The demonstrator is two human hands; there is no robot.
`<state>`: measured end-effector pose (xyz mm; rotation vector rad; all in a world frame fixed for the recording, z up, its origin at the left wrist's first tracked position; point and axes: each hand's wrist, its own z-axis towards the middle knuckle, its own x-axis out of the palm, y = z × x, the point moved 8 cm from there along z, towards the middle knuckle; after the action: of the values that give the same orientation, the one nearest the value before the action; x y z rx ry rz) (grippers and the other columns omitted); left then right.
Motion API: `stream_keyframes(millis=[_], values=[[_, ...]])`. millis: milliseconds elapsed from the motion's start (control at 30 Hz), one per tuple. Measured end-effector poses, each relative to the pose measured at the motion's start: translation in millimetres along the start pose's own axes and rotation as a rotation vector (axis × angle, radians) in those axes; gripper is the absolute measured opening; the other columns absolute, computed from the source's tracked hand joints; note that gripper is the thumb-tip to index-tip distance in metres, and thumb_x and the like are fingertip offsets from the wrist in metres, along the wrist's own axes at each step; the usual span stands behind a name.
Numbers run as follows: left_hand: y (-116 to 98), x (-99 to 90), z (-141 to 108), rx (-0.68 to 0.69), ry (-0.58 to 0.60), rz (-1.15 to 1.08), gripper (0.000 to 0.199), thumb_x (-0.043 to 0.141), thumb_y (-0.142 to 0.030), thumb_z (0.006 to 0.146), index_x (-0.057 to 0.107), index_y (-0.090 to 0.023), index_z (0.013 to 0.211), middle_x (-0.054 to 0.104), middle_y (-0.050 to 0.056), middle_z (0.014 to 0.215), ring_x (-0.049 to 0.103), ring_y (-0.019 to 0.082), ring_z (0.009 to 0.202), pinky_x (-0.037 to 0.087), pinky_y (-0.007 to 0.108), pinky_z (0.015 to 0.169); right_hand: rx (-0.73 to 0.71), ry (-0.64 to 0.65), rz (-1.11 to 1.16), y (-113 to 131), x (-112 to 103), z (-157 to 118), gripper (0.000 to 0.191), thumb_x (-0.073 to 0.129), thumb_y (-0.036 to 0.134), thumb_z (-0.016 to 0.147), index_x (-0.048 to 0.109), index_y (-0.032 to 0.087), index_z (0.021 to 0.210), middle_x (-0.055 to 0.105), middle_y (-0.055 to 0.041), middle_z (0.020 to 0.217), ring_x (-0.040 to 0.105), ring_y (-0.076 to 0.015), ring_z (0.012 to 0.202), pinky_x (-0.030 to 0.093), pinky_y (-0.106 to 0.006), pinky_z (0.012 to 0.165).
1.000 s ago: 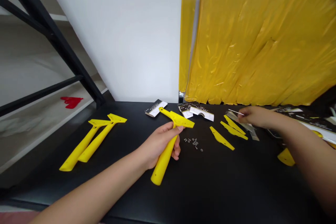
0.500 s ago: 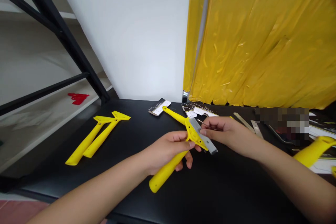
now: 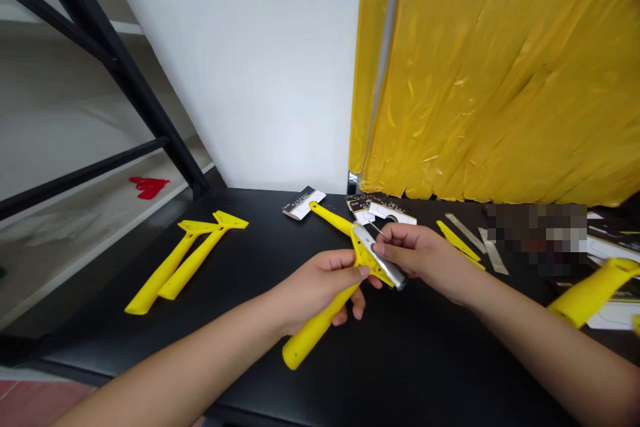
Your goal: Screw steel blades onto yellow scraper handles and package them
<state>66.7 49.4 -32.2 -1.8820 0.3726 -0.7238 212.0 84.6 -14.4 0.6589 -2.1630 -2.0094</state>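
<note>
My left hand is closed around the neck of a yellow scraper handle, its hollow grip end pointing down and left. A grey metal strip lies along the edge of the handle's wide head. With thumb and fingers, my right hand pinches this strip against the head; a thin metal rod also juts out from the fingers. Behind the head, another yellow handle rests on the black table and points up and left.
Two yellow handles lie at the left. Printed cards sit at the back. A yellow strip and metal strips are right of my right hand. Another yellow handle is at the far right, near my forearm.
My right hand has moved slightly left, bringing the metal strip closer onto the yellow head. The strip is now turned, showing a rounder face. My left hand has hardly moved.
</note>
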Motion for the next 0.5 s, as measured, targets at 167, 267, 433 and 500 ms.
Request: stream_keyframes(millis=[167,267,433,500], values=[[4.9,-0.3,0.9,-0.035,-0.018,0.012,0.029,0.076,-0.042,0.095,0.070,-0.016,0.105,0.071,0.008,0.106,0.062,0.008,0.058,0.042,0.018,0.044,-0.040,-0.054,-0.016,-5.0,0.5,2.7,0.055,0.075,0.074,0.084,0.058,0.022,0.081,0.060,0.0023,0.067,0.050,-0.0141,0.061,0.039,-0.028,0.058],[6.0,-2.4,2.2,-0.022,-0.035,-0.001,0.029,0.076,-0.042,0.095,0.071,-0.015,0.104,0.072,0.009,0.110,0.063,0.008,0.057,0.043,0.018,0.043,-0.055,-0.070,-0.027,-7.5,0.0,3.9,0.054,0.074,0.074,0.085,0.057,0.023,0.081,0.059,0.0028,0.067,0.048,-0.0140,0.061,0.039,-0.028,0.058],[5.6,-2.3,3.1,-0.016,-0.055,-0.028,0.029,0.076,-0.042,0.094,0.071,-0.015,0.102,0.073,0.009,0.109,0.063,0.008,0.055,0.043,0.017,0.041,-0.073,-0.082,-0.048,-6.7,-1.6,3.9,0.053,0.075,0.073,0.086,0.058,0.023,0.080,0.056,0.0036,0.067,0.046,-0.0140,0.063,0.036,-0.027,0.058],[4.9,-1.4,3.0,-0.026,-0.072,-0.020,0.027,0.074,-0.042,0.096,0.069,-0.015,0.098,0.073,0.007,0.099,0.060,0.007,0.050,0.041,0.017,0.039,-0.076,-0.075,-0.053,-6.3,-0.6,3.4,0.052,0.076,0.071,0.086,0.059,0.023,0.079,0.055,0.0039,0.067,0.045,-0.0139,0.063,0.035,-0.027,0.057]])
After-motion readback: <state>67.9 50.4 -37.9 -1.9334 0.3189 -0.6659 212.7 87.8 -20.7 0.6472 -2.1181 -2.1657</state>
